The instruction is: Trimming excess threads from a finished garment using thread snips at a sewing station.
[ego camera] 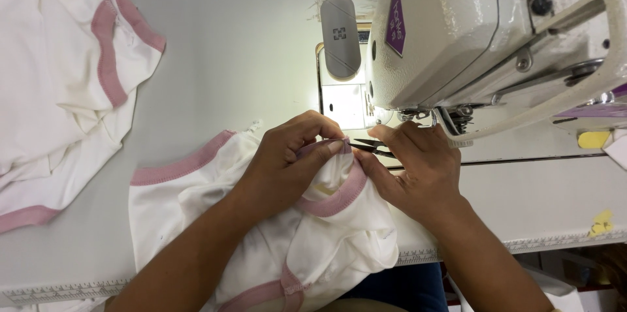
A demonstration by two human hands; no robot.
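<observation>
A white garment with pink trim [274, 247] lies bunched on the table in front of me. My left hand [287, 158] pinches a fold of its pink trim between thumb and fingers. My right hand [415, 171] grips small dark thread snips [371, 147], whose tips point left and touch the pinched trim. Both hands sit just below the needle area of a cream sewing machine [470, 31].
A pile of white garments with pink trim [65, 83] lies at the far left. A grey lamp on a blue stalk [339, 31] hangs beside the machine head. The grey-white table [222, 44] has a ruler strip along its near edge [59, 292].
</observation>
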